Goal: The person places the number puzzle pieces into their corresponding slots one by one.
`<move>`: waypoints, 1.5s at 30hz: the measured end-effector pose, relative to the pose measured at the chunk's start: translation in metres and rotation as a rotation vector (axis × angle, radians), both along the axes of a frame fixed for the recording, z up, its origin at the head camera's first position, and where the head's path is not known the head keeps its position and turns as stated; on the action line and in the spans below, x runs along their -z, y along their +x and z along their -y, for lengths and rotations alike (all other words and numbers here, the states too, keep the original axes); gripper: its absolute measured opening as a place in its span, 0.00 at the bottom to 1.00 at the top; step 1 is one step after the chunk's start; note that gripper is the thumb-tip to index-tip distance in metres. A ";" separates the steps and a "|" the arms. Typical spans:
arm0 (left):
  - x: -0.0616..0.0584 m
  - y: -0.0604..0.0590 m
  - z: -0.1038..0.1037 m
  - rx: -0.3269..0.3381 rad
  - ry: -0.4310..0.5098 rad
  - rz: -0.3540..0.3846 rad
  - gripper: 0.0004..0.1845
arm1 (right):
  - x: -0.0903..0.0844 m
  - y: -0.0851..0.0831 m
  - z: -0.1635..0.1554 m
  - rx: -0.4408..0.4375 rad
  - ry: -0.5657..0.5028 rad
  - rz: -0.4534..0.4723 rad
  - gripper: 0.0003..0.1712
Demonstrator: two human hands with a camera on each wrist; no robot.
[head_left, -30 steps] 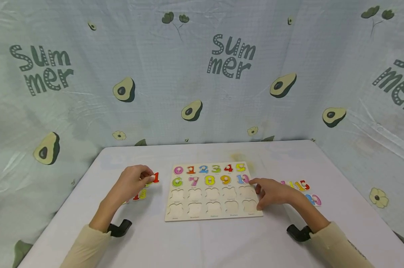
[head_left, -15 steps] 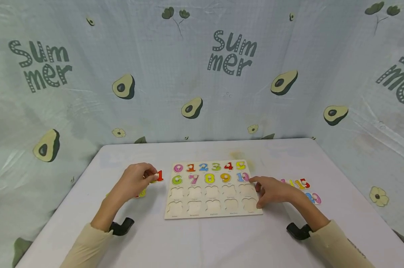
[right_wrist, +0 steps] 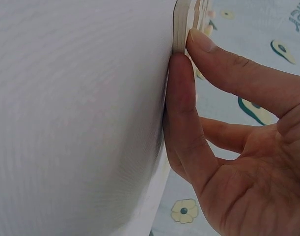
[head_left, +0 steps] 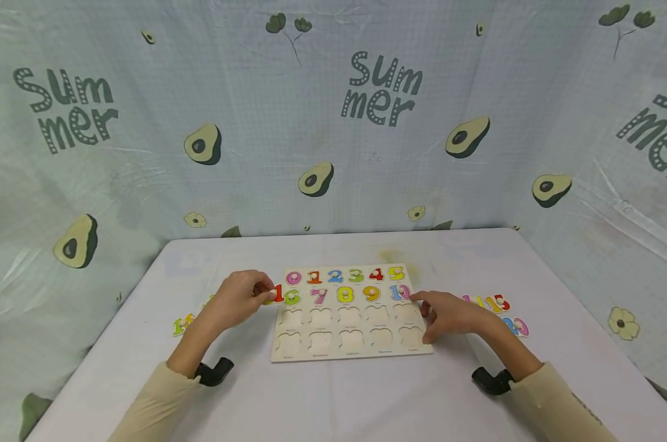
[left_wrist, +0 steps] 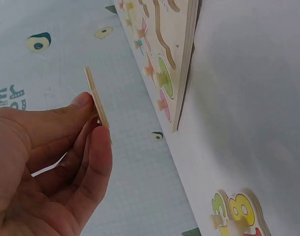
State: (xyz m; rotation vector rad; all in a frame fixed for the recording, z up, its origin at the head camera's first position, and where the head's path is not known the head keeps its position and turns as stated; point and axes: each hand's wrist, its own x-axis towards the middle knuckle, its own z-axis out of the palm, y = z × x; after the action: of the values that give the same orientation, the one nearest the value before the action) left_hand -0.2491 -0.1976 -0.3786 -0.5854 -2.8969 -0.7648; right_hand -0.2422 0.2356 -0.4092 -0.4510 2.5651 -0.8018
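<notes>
Going left to right: one loose number piece [head_left: 182,323] lies out on the white table [head_left: 333,399] well left of everything, not placed yet. My left hand [head_left: 239,298] pinches the red-and-yellow number piece [head_left: 276,294] between thumb and fingertips, and it's in the air right at the left edge of the puzzle board [head_left: 351,314], beside the green 6 [head_left: 292,298]. From the wrist view the piece [left_wrist: 97,104] looks like a thin slab held edge-on, clear of the table.

On the board, I'd say it's about halfway: the top two rows, 0 through 10, are seated, and the two lower rows are all bare cutouts [head_left: 350,328], ten of them by my count.

My right hand [head_left: 449,314] isn't gripping anything. Fingers are spread and fairly straight, thumb and fingertip pressed against the board's right edge [right_wrist: 181,27] to steady it. Further right there's a little cluster of loose pieces [head_left: 494,310], including a 15, waiting on the table.
</notes>
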 end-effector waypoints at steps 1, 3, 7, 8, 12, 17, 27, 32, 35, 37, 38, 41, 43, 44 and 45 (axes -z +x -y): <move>0.001 -0.001 -0.002 0.002 0.000 -0.001 0.04 | 0.000 0.000 0.000 -0.001 0.001 -0.001 0.48; 0.003 -0.002 -0.005 0.012 0.005 0.002 0.04 | 0.000 0.000 0.000 -0.003 0.005 -0.002 0.49; 0.007 -0.004 -0.011 0.022 0.004 0.024 0.04 | 0.000 -0.001 0.000 0.000 0.022 -0.002 0.49; 0.008 -0.005 -0.012 0.024 0.005 0.032 0.03 | -0.001 -0.001 0.001 -0.002 0.025 -0.002 0.49; 0.013 -0.005 -0.016 0.033 0.008 0.067 0.03 | -0.002 0.000 0.001 -0.004 0.023 0.001 0.50; 0.018 -0.006 -0.020 0.057 -0.007 0.095 0.02 | -0.003 -0.001 -0.001 -0.015 0.010 -0.001 0.50; 0.024 -0.007 -0.024 0.105 -0.047 0.120 0.02 | -0.002 -0.001 -0.001 -0.018 0.005 0.001 0.50; 0.027 -0.006 -0.026 0.142 -0.052 0.118 0.02 | -0.002 0.000 0.000 -0.009 0.003 0.002 0.50; 0.028 -0.006 -0.026 0.145 -0.057 0.134 0.02 | -0.001 0.000 0.000 -0.009 0.007 -0.001 0.49; 0.029 -0.007 -0.027 0.139 -0.063 0.152 0.02 | -0.001 0.000 0.000 -0.009 0.007 0.000 0.49; 0.029 -0.007 -0.028 0.137 -0.066 0.160 0.03 | -0.001 0.000 0.000 -0.010 0.009 -0.001 0.49; 0.031 -0.006 -0.029 0.131 -0.071 0.170 0.03 | -0.001 0.000 0.000 -0.008 0.007 0.002 0.49; 0.031 -0.006 -0.029 0.132 -0.073 0.167 0.03 | -0.001 0.000 0.000 -0.008 0.008 0.002 0.50; 0.031 -0.006 -0.029 0.127 -0.074 0.167 0.03 | 0.000 0.000 0.000 -0.007 0.009 0.003 0.50; 0.032 -0.005 -0.029 0.124 -0.076 0.167 0.03 | 0.000 0.000 0.000 -0.008 0.009 0.004 0.50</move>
State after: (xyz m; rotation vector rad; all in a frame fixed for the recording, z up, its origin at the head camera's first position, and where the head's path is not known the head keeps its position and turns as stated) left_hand -0.2544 -0.1685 -0.4104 -0.7497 -3.0782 -0.7550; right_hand -0.2425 0.2359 -0.4090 -0.4555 2.5607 -0.7874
